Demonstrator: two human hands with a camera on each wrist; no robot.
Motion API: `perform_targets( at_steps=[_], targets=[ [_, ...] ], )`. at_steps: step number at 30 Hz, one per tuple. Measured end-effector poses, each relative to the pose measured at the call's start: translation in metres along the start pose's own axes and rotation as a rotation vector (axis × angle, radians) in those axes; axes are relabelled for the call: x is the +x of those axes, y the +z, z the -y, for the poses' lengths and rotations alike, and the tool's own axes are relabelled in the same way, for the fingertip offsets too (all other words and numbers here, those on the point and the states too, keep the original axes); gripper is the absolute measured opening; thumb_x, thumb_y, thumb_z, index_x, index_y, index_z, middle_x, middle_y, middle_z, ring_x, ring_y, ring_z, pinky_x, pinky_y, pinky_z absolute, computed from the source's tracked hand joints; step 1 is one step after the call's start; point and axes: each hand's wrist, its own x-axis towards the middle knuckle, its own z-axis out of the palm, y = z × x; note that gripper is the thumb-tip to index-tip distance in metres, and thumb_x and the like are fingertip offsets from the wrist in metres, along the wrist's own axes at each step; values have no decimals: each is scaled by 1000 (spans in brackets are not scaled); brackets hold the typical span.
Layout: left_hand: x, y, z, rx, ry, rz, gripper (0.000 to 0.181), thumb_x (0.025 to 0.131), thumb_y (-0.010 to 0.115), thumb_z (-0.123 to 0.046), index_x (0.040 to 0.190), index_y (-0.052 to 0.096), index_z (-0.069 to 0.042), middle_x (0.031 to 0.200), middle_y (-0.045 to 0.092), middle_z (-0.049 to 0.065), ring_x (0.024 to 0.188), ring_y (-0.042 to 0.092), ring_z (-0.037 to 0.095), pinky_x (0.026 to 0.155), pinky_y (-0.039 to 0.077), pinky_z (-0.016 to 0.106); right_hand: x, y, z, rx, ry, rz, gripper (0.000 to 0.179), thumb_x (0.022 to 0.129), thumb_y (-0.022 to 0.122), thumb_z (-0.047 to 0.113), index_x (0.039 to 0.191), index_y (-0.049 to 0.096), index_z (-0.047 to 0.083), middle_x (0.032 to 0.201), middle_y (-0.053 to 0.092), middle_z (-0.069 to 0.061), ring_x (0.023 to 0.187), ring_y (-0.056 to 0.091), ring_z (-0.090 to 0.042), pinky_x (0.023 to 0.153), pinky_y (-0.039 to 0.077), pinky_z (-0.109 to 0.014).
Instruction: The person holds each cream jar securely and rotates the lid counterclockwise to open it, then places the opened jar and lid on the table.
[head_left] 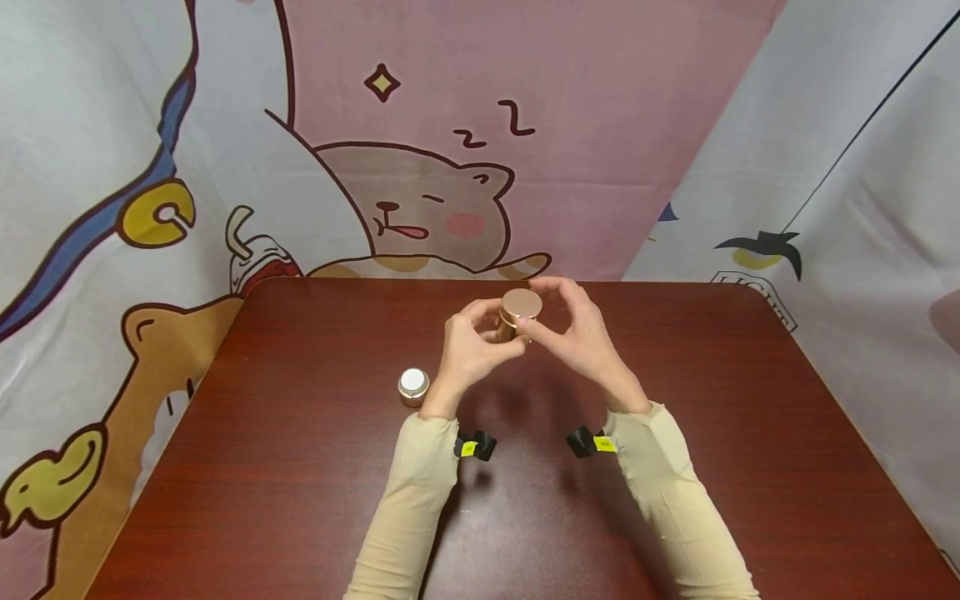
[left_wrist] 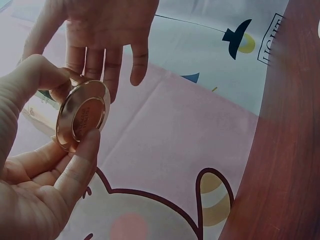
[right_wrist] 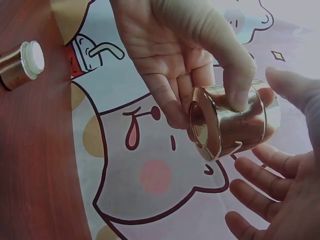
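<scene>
Above the far part of the table, my left hand (head_left: 474, 348) grips a shiny gold cosmetic jar (right_wrist: 227, 122) between thumb and fingers. Its round, flat lid (head_left: 521, 303) faces up in the head view, and the left wrist view catches its stamped base (left_wrist: 86, 119). Beside the lid is my right hand (head_left: 581, 337), its thumb right at the lid's edge and its fingers spread loosely around the far side. A second small gold container (head_left: 413, 388) with a white top stands on the table, left of my left wrist.
The dark red-brown table (head_left: 300, 492) ends at a straight back edge, close behind the hands. A cartoon-printed curtain (head_left: 600, 125) hangs around its back and sides. Black wrist mounts (head_left: 480, 447) with yellow labels sit at the inner side of both cuffs.
</scene>
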Motion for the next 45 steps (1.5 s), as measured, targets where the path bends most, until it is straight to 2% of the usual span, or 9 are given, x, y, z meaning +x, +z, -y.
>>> perform_targets(
  at_steps=[4,8,14,19,23,30,34,41,45],
  targets=[
    [0,0,0,0,-1,-2,42,71,81,6,111,70,12,98,67,22,82,61,6,79,63,28,0,0,3,-3,13,-45,41,82,82,5,117,63,-4,111,65,-19,106,55,-30,92,43,-36],
    [1,0,-1,8,0,-3,41,71,81,6,111,71,11,98,68,22,82,61,6,79,62,27,1,-1,4,2,-15,-62,38,80,84,3,113,67,-4,110,66,-19,105,54,-27,91,41,-34],
    [1,0,0,21,2,-5,41,71,81,5,110,71,11,98,68,22,83,63,10,79,63,28,1,-3,2,27,-44,-25,39,83,81,1,120,69,-5,119,66,-21,116,55,-28,100,42,-42],
    [1,0,1,28,2,-5,41,72,82,4,111,71,10,101,69,22,85,67,22,79,63,28,0,-4,1,33,-72,20,41,88,74,0,128,67,-6,124,64,-23,121,53,-35,103,43,-47],
    [0,-1,1,28,3,-6,42,72,82,4,111,71,10,101,69,22,86,67,28,78,63,28,-1,-3,0,11,-91,20,45,89,72,0,132,64,-7,126,63,-24,122,52,-38,104,42,-49],
    [0,-1,1,21,2,-2,42,71,81,5,111,71,11,99,68,22,83,63,10,78,63,27,-1,1,1,1,-15,-48,43,83,81,6,120,62,-5,114,64,-21,110,56,-36,93,44,-37],
    [0,-1,1,20,4,-3,42,71,81,5,111,70,11,99,68,22,83,63,10,78,63,28,0,1,2,4,-17,-67,40,80,84,5,114,65,-5,110,65,-20,107,55,-32,92,42,-35],
    [0,-1,1,25,14,-5,41,72,81,5,111,71,11,99,68,22,84,63,12,78,63,29,0,-1,1,37,-59,-21,39,85,80,1,121,69,-7,120,66,-23,120,55,-34,106,41,-43],
    [0,-2,1,26,11,-8,41,72,81,4,110,71,11,98,68,22,83,63,11,77,63,29,0,-2,-1,38,-69,19,40,89,74,-1,128,66,-8,125,64,-24,121,53,-36,104,42,-46]
  ],
)
